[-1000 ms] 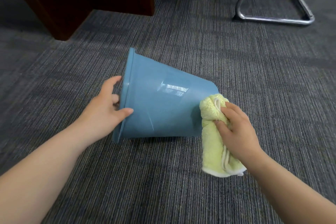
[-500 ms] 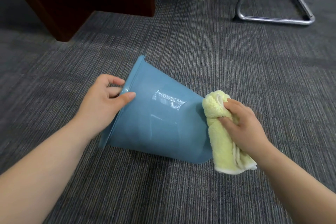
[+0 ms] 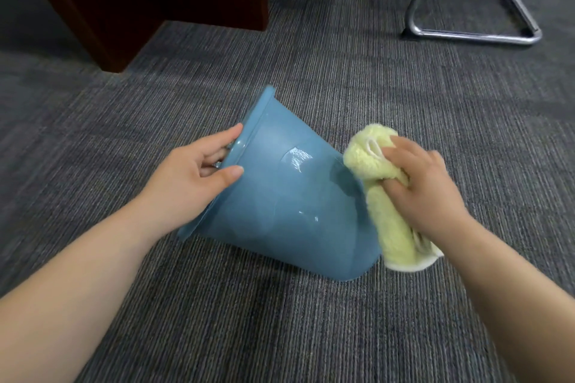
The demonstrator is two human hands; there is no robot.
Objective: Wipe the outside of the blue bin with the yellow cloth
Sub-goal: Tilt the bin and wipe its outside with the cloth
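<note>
— Head view: why is the blue bin tipped on its side on the carpet?

— So its base faces the yellow cloth. The left hand pinches the rim, thumb outside, fingers inside; the right hand curls its fingers around the bunched cloth against the base.

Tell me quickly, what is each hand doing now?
Left hand: closed on the rim of the bin.
Right hand: closed on the cloth, pressing it to the bin's base end.
</note>
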